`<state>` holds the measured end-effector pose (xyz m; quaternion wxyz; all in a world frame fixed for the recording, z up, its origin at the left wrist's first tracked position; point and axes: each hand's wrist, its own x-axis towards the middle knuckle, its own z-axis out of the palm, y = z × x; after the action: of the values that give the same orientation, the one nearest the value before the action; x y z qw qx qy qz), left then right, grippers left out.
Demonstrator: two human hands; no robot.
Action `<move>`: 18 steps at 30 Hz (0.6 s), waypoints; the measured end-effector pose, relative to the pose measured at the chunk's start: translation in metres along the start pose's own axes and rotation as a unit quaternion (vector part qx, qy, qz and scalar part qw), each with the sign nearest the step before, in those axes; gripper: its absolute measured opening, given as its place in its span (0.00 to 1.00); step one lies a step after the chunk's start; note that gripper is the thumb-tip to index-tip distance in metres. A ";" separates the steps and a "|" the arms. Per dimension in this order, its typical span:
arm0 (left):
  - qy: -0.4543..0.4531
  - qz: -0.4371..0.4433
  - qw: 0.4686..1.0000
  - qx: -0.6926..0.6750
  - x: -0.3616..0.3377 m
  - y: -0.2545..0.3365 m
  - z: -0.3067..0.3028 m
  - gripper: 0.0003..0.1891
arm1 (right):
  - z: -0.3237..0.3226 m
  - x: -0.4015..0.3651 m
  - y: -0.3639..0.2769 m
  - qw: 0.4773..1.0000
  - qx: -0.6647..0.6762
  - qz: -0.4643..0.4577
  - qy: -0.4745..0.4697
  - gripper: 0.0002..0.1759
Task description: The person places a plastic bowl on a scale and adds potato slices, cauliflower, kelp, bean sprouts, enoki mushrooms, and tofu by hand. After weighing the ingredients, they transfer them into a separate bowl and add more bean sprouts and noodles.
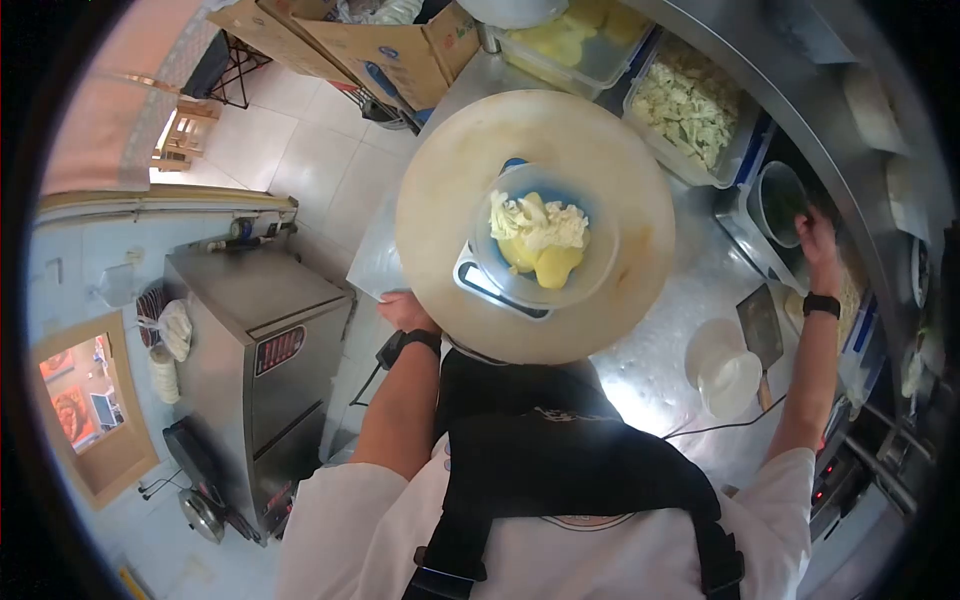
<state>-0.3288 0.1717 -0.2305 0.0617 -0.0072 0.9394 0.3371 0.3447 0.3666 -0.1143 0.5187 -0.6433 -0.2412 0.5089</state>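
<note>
A clear plastic bowl (607,215) holds pale shredded cabbage (537,222) and yellow potato slices (556,268). It rests on a kitchen scale (490,287), set on a thick round cutting board (640,190). My left hand (408,312) is closed at the steel table's edge, just left of the board, its fingers partly hidden. At far right, my right hand (818,243) has its fingers closed at the rim of a round clear tub (778,203) with dark green contents. This tub stands among the metal pans.
Tubs of chopped cabbage (690,105) and potato slices in liquid (580,45) line the back. A white bowl (729,384) and a flat metal spatula (760,328) lie at right. Cardboard boxes (390,55) stand behind the board; a steel cabinet (240,290) is at left.
</note>
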 end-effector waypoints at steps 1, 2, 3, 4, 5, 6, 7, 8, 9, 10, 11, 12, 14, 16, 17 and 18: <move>-0.003 -0.003 1.000 -0.002 0.000 0.000 0.001 0.20 | 0.000 -0.005 -0.004 1.000 0.023 0.003 0.000 0.11; -0.007 -0.004 1.000 0.008 0.000 -0.001 0.001 0.20 | 0.001 -0.011 -0.009 0.999 0.046 0.007 0.000 0.11; -0.014 -0.008 1.000 0.012 0.002 -0.002 0.000 0.20 | 0.004 -0.026 -0.020 0.999 0.039 -0.004 -0.002 0.11; -0.017 -0.013 1.000 0.006 0.002 -0.001 0.000 0.20 | 0.024 -0.056 -0.035 0.999 0.024 -0.011 -0.042 0.11; -0.003 -0.011 1.000 0.011 0.001 0.001 -0.001 0.19 | 0.047 -0.085 -0.050 0.996 0.008 -0.019 -0.082 0.10; 0.009 -0.010 1.000 0.017 0.000 0.002 -0.001 0.19 | 0.067 -0.109 -0.065 0.996 0.003 -0.026 -0.082 0.10; 0.004 -0.014 1.000 0.012 0.001 0.000 0.001 0.19 | 0.087 -0.134 -0.080 0.993 -0.010 -0.034 -0.108 0.11; 0.007 -0.010 1.000 0.027 0.004 -0.003 0.004 0.18 | 0.108 -0.155 -0.093 0.990 -0.024 -0.041 -0.134 0.11; 0.009 -0.005 0.999 0.043 0.006 -0.005 0.005 0.18 | 0.128 -0.175 -0.104 0.990 -0.029 -0.046 -0.132 0.11; 0.003 -0.009 0.999 0.040 0.005 -0.005 0.005 0.18 | 0.148 -0.194 -0.113 0.985 -0.036 -0.054 -0.157 0.12; 0.006 -0.003 0.999 0.035 0.004 -0.002 0.002 0.18 | 0.167 -0.210 -0.117 0.980 -0.044 -0.061 -0.183 0.12; 0.009 0.002 0.999 0.030 0.003 -0.002 0.000 0.17 | 0.183 -0.222 -0.119 0.980 -0.050 -0.065 -0.182 0.12; 0.005 -0.004 1.000 0.018 0.006 -0.007 0.005 0.17 | 0.217 -0.242 -0.117 0.956 -0.053 -0.060 -0.282 0.14; 0.005 -0.009 1.000 0.008 0.007 -0.009 0.007 0.17 | 0.262 -0.269 -0.102 0.959 -0.047 -0.061 -0.274 0.16; 0.007 -0.013 1.000 0.009 0.008 -0.009 0.008 0.17 | 0.271 -0.266 -0.092 0.944 -0.070 -0.037 -0.319 0.16; 0.008 -0.017 1.000 0.012 0.009 -0.010 0.009 0.17 | 0.285 -0.270 -0.080 0.934 -0.101 -0.037 -0.341 0.16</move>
<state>-0.3366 0.1701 -0.2447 0.0595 -0.0253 0.9436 0.3248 0.0056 0.2881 0.0837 0.3559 -0.4706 -0.4775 0.6510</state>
